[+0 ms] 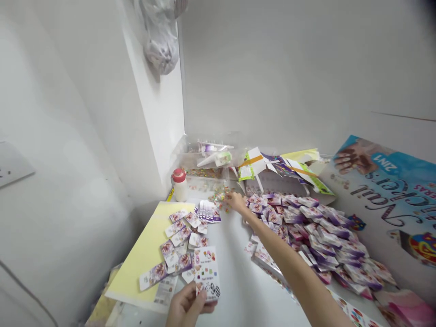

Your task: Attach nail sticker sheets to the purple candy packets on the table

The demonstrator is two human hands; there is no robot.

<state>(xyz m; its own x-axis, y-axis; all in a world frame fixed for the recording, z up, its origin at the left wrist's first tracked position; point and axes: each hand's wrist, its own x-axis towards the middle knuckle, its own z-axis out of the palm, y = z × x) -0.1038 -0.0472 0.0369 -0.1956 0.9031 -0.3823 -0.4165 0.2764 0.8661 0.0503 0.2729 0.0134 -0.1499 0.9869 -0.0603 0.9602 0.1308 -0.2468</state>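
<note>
My left hand (188,305) is closed on a nail sticker sheet (207,272) near the front of the table, its thumb over the lower part. The sheet is white with small printed designs. Farther back, my right hand (235,201) reaches to a heap of tiny multicoloured pieces (220,196). Its fingers are drawn together at the heap's edge, and whatever is between them is too small to make out. Between the hands lie a fan of purple-and-white cards (207,212) and several loose printed packets (181,235) on yellow paper (146,245).
A large pile of small purple-and-white boxes (320,231) covers the right side. Behind it leans a nail stickers carton (391,200). A white bottle with a red cap (180,185) stands at the back left, near a clear plastic box (194,159). Walls close off the left and back.
</note>
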